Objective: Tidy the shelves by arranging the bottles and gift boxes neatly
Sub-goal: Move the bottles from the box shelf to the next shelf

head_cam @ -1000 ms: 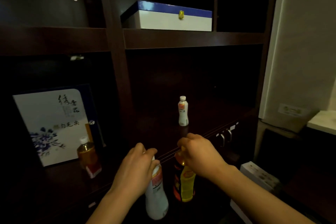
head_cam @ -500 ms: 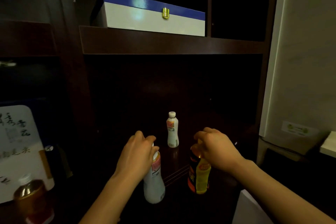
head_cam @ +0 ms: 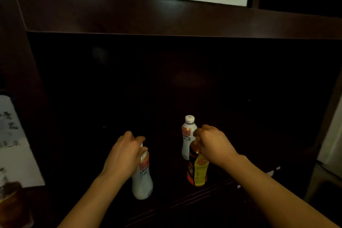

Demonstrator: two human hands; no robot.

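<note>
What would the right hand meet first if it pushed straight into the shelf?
Probably the small white bottle, standing just behind the right hand and the yellow-labelled bottle it grips; the gap between them is unclear.

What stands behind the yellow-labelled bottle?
A small white bottle, upright; cap and much of its body show. The rest is covered by the yellow-labelled bottle and the right hand.

Dark wooden compartment: open floor left of and behind the tall white plastic bottle with pink label (head_cam: 142,181). Open gap between it and the dark bottle with yellow label (head_cam: 198,171). Small white capped bottle (head_cam: 187,135) just behind the dark one blocks that lane. Dark wooden shelf board (head_cam: 166,18) caps headroom; dark upright divider (head_cam: 18,61) walls the left side
</note>
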